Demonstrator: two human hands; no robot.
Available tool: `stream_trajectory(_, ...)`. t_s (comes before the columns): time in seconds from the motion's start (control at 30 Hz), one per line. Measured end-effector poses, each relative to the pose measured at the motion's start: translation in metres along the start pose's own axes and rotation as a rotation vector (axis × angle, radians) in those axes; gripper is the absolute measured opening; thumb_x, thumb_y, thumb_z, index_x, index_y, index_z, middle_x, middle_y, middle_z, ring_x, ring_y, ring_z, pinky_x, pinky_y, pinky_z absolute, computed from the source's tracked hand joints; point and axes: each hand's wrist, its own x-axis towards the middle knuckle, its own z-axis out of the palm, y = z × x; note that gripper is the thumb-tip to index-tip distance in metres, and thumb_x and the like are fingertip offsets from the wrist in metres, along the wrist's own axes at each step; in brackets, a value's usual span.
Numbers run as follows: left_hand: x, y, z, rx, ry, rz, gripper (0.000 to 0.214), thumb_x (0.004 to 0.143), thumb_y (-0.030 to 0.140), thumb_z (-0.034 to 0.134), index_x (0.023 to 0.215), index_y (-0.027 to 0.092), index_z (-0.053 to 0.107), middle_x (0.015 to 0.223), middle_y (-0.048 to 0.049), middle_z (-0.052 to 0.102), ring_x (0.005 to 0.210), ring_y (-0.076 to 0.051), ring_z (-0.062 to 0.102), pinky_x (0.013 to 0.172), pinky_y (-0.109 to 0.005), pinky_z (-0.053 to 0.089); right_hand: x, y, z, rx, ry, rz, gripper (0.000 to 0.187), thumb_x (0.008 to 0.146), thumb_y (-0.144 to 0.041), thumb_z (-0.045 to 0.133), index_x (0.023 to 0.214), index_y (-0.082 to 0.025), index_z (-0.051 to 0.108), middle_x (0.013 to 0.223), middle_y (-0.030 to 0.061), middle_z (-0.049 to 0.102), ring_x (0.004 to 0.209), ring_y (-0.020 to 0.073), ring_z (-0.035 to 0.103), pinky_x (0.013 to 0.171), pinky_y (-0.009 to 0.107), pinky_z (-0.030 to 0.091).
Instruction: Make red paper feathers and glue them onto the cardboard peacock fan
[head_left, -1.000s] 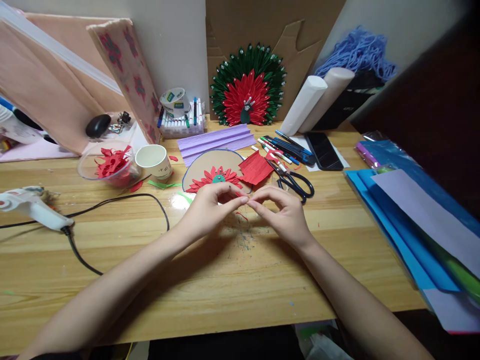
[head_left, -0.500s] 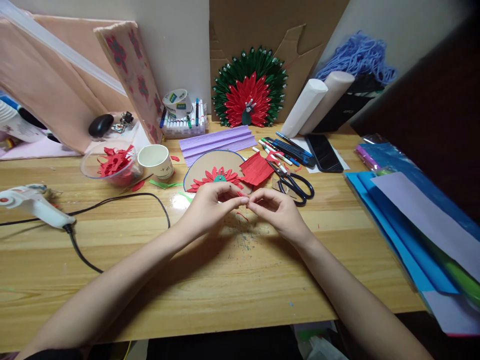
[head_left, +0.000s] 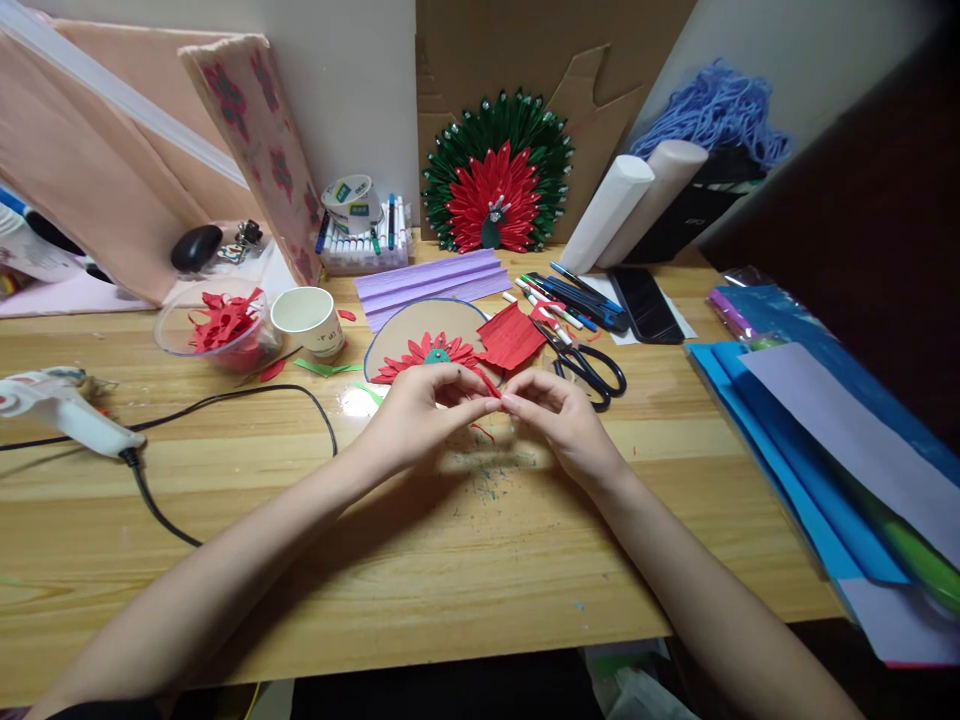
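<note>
A small red paper strip (head_left: 489,383) is pinched between the fingertips of my left hand (head_left: 427,412) and my right hand (head_left: 559,418), which meet over the wooden table. Both hands are closed on it, and they cover much of the strip. Just behind them lies a cardboard disc (head_left: 405,328) with a blue-outlined edge, bearing a fan of red paper petals (head_left: 401,366) around a green centre (head_left: 437,356). A sheet of red crepe paper (head_left: 511,336) rests beside the disc. Black-handled scissors (head_left: 600,375) lie right of my right hand.
On the left are a white glue gun (head_left: 71,410) with its black cord, a clear bowl (head_left: 169,335) of red scraps and a paper cup (head_left: 307,322). Folded purple paper (head_left: 435,287) and a phone (head_left: 651,305) lie behind. Blue folders (head_left: 780,440) line the right edge.
More of the red strip now shows between my fingertips. My hands stay together in nearly the same place, and the whole view has shifted slightly.
</note>
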Motion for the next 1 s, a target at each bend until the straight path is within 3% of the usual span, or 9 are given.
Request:
stream_trajectory(0.3, -0.0012, 0.0017, 0.0, 0.042, 0.02, 0.024, 0.015, 0.081, 0.027, 0.061, 0.076, 0.014, 0.065, 0.073, -0.002, 0.067, 0.064, -0.01, 0.057, 0.06, -0.021, 0.044, -0.0014, 0.001, 0.0031, -0.037, 0.022, -0.031, 0.013, 0.077, -0.031, 0.067, 0.074, -0.019, 0.06, 0.072, -0.001, 0.062, 0.066, 0.0104, 0.057, 0.062, 0.022, 0.047)
stream_trajectory(0.47, -0.0022, 0.0004, 0.0009, 0.053, 0.019, 0.019, 0.015, 0.08, 0.026, 0.06, 0.074, 0.013, 0.063, 0.071, -0.0013, 0.065, 0.062, -0.009, 0.055, 0.059, -0.021, 0.043, -0.0054, 0.0034, 0.0056, -0.13, 0.018, -0.121, 0.01, 0.079, -0.027, 0.066, 0.086, -0.022, 0.061, 0.086, 0.0006, 0.064, 0.078, 0.013, 0.061, 0.07, 0.025, 0.05)
stream_trajectory(0.8, -0.0031, 0.0018, 0.0024, 0.028, -0.027, -0.061, 0.011, 0.077, 0.022, 0.059, 0.07, 0.014, 0.057, 0.066, 0.0012, 0.058, 0.059, -0.009, 0.05, 0.056, -0.021, 0.039, -0.0057, 0.0017, 0.004, -0.195, 0.04, -0.104, 0.005, 0.081, -0.023, 0.061, 0.078, -0.019, 0.06, 0.076, 0.0001, 0.064, 0.07, 0.0123, 0.06, 0.065, 0.025, 0.049)
stream_trajectory(1.0, -0.0038, 0.0, 0.0027, 0.048, -0.033, -0.018, 0.011, 0.077, 0.022, 0.057, 0.07, 0.015, 0.055, 0.065, 0.0018, 0.056, 0.059, -0.009, 0.049, 0.057, -0.021, 0.04, -0.0099, -0.0032, 0.0068, -0.46, 0.089, -0.304, 0.007, 0.078, -0.018, 0.063, 0.084, -0.02, 0.061, 0.08, 0.0007, 0.065, 0.073, 0.0139, 0.059, 0.068, 0.028, 0.048)
